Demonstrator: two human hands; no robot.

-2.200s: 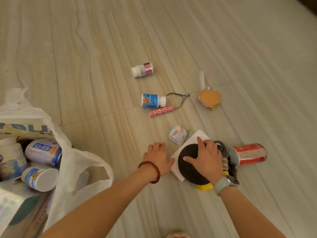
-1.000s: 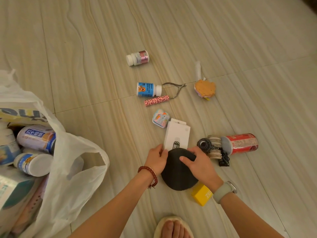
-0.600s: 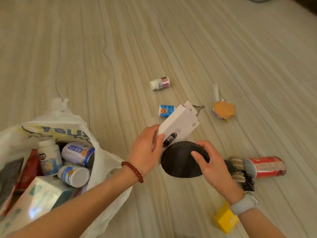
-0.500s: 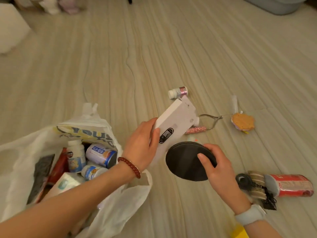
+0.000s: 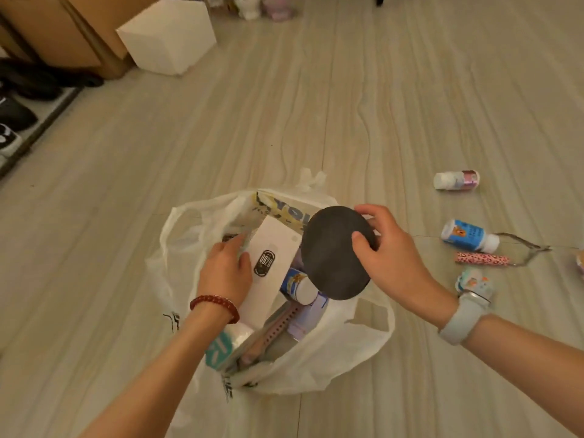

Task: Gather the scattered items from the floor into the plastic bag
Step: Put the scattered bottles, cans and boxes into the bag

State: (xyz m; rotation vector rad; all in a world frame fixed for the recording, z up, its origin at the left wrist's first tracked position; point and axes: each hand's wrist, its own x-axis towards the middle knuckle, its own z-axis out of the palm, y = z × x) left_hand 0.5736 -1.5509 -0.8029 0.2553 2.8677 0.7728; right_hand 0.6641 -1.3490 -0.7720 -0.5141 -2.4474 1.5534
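Lying at the frame's centre, the plastic bag (image 5: 357, 352) is open; a white box (image 5: 275, 248) is gripped over its mouth by the left hand (image 5: 226, 270), and a black disc (image 5: 331, 251) is pinched beside it by the right hand (image 5: 388, 248).

We see a pale floor (image 5: 316, 105) of large tiles with wavy wood-like grain, in warm dim light. At far left stand a brown cardboard box (image 5: 63, 33), a white block (image 5: 167, 36) and dark shoes (image 5: 19, 99).
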